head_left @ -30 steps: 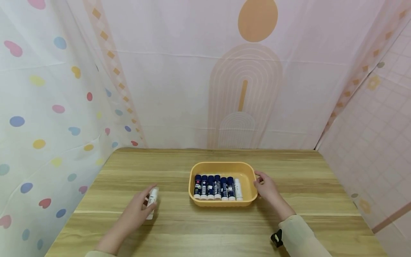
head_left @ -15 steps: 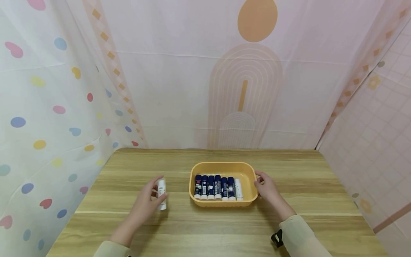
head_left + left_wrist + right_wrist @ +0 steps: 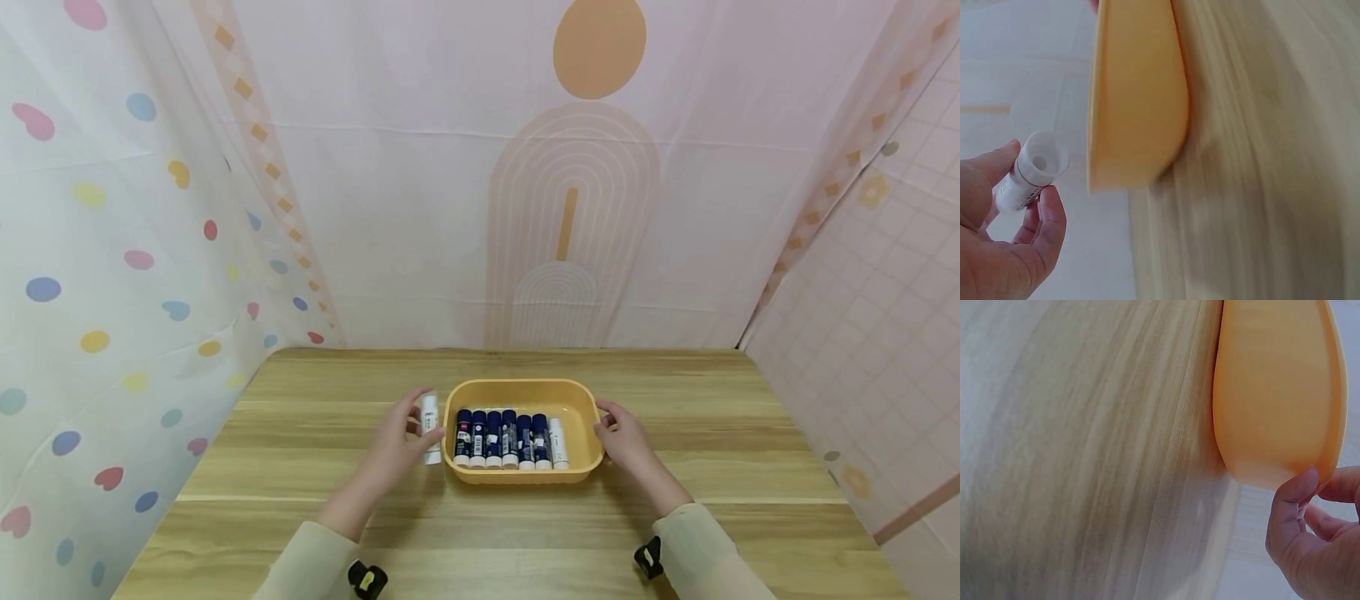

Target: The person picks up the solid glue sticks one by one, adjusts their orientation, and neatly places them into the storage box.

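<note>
My left hand (image 3: pixel 401 442) grips a white glue stick (image 3: pixel 430 423) between thumb and fingers, upright, just left of a yellow plastic basket (image 3: pixel 525 477). In the left wrist view the hollow end of the glue stick (image 3: pixel 1040 161) points toward the camera, with the basket wall (image 3: pixel 1138 94) beyond it. With thumb and fingers my right hand (image 3: pixel 626 437) pinches the basket's right rim, also visible in the right wrist view as a hand (image 3: pixel 1316 531) at the rim. Inside the basket, several dark blue glue sticks (image 3: pixel 493 437) lie in a row, a white glue stick (image 3: pixel 557 443) at their right end.
The basket stands on a wood-grain table (image 3: pixel 510 533). Behind it hangs a pale patterned curtain (image 3: pixel 412 208), with a dotted curtain (image 3: pixel 112 292) at the left. Black wrist straps (image 3: pixel 367 579) sit at both sleeves.
My left hand has moved right and away from me with the white glue stick, from the table's left part to the basket's left rim. My right hand and the basket have stayed put.
</note>
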`<action>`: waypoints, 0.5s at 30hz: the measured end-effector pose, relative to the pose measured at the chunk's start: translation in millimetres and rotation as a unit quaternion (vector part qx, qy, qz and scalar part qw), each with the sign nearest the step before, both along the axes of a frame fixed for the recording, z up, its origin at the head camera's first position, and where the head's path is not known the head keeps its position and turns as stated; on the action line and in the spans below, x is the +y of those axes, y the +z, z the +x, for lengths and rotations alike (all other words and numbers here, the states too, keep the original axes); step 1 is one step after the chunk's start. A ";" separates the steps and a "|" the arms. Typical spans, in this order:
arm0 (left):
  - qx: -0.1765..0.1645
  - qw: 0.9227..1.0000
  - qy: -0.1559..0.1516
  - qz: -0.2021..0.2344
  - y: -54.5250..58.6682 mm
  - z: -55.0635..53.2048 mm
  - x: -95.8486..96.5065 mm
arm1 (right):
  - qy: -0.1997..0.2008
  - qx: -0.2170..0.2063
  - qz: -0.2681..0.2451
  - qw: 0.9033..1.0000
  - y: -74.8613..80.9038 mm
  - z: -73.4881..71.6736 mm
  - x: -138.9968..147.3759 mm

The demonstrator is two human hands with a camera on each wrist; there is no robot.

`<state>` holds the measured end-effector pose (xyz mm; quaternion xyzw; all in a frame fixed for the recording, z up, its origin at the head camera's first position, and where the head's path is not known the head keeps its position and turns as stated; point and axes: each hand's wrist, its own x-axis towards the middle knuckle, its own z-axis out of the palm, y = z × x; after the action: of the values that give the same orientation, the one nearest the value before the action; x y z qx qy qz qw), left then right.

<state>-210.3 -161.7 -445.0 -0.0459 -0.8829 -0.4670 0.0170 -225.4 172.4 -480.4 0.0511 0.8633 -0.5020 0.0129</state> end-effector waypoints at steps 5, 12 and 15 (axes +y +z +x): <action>0.003 0.999 -0.023 0.037 4.1 -5.6 24.9 | 0.002 0.006 0.002 1.000 1.2 0.3 -2.2; 0.007 0.998 -0.054 0.036 2.7 -11.4 57.6 | 0.003 0.003 -0.001 1.000 1.0 1.2 -3.6; 0.006 0.997 -0.063 0.037 1.5 -12.9 70.4 | 0.005 0.006 -0.005 1.000 0.5 1.0 -2.9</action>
<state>-223.2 -91.3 -443.5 -0.1035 -0.8602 -0.4992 -0.0050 -224.3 169.5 -479.9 0.0439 0.8608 -0.5069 0.0102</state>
